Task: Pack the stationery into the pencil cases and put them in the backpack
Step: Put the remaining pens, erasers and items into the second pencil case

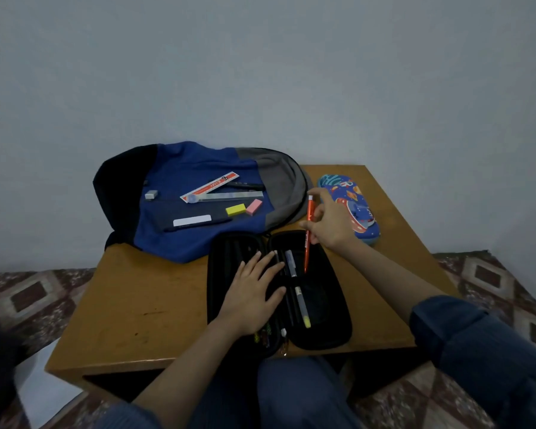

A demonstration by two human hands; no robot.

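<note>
Head view, open black pencil case [322, 320] holding pens [294, 274], right hand [328, 224] fingers gripping orange pencil [308, 233], left hand [254, 292] fingers spread flat.

Bare forearms, a rolled dark-blue denim sleeve [464, 339] at the right elbow, blue trousers [294, 394].

Red-and-white ruler packet [210, 186], lying on the blue backpack [180, 168] at 11 o'clock: dark printed characters and a round mark near its upper end, too blurred to read. Patterned pencil case [358, 212], 2 o'clock: pictures only, any lettering illegible.
</note>
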